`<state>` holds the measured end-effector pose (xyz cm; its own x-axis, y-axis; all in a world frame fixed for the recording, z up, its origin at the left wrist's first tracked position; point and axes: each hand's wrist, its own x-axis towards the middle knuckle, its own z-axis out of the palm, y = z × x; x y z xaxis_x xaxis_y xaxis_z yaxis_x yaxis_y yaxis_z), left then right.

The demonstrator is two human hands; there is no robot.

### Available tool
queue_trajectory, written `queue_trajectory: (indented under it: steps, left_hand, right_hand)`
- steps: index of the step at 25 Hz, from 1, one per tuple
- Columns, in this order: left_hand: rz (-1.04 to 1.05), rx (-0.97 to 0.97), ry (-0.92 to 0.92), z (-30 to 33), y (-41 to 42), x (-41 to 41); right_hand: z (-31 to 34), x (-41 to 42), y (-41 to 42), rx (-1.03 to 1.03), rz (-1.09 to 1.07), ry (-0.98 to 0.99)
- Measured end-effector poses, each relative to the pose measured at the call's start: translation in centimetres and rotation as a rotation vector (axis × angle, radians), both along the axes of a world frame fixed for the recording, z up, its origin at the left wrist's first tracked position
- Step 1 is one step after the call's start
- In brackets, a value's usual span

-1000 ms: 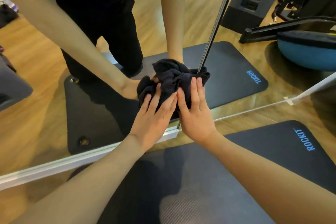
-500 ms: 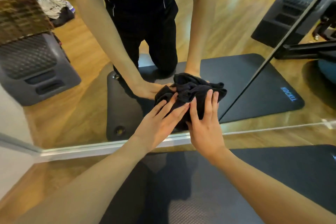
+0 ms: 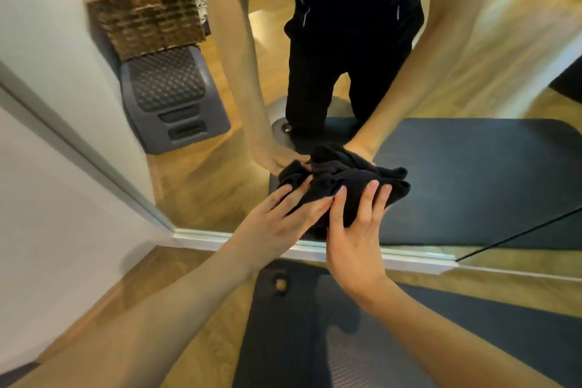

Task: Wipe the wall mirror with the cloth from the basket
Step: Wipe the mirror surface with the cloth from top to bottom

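A crumpled black cloth (image 3: 343,186) is pressed against the low part of the wall mirror (image 3: 204,186), just above its white bottom frame. My left hand (image 3: 277,224) lies flat on the cloth's left side with straight fingers. My right hand (image 3: 356,230) presses the cloth's right side, fingers spread and straight. The mirror shows the reflection of both arms, the cloth and a person in dark clothes. The woven basket (image 3: 145,3) appears only as a reflection at the upper left.
A dark exercise mat (image 3: 315,340) lies on the wooden floor under my arms. The white wall (image 3: 47,198) meets the mirror's left edge. A grey step platform (image 3: 173,98) is reflected under the basket. A seam between mirror panels runs at the right.
Both hands and the cloth have slid left along the mirror's bottom, away from the panel seam and toward the left frame. The basket's reflection has come into view.
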<state>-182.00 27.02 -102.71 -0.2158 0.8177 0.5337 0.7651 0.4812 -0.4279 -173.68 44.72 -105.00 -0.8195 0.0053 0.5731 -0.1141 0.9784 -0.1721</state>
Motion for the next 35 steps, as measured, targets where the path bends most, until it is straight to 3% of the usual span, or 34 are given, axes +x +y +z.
queue_trajectory:
  steps: [5, 18, 21, 29, 35]
  left_hand:
    - [0.046, 0.007, -0.081, -1.2, -9.1, -2.3]
    - [0.312, -0.234, -0.208, -3.1, -28.6, -5.9]
    - [0.374, -0.279, -0.257, -3.9, -29.8, -5.9]
    - [0.42, -0.12, -0.308, -7.5, -28.5, -5.1]
    - [0.478, -0.181, -0.484, -10.9, -26.6, -3.5]
  right_hand:
    - [-1.9, -3.2, -8.0, 0.011, 0.043, 0.066]
    - [-6.0, -12.2, -25.3, 0.116, 0.175, 0.194]
    - [-6.6, -12.7, -26.7, 0.183, 0.167, 0.184]
    - [-7.7, -13.4, -26.2, 0.237, 0.177, 0.283]
    - [-10.8, -11.3, -23.4, 0.424, 0.252, 0.123]
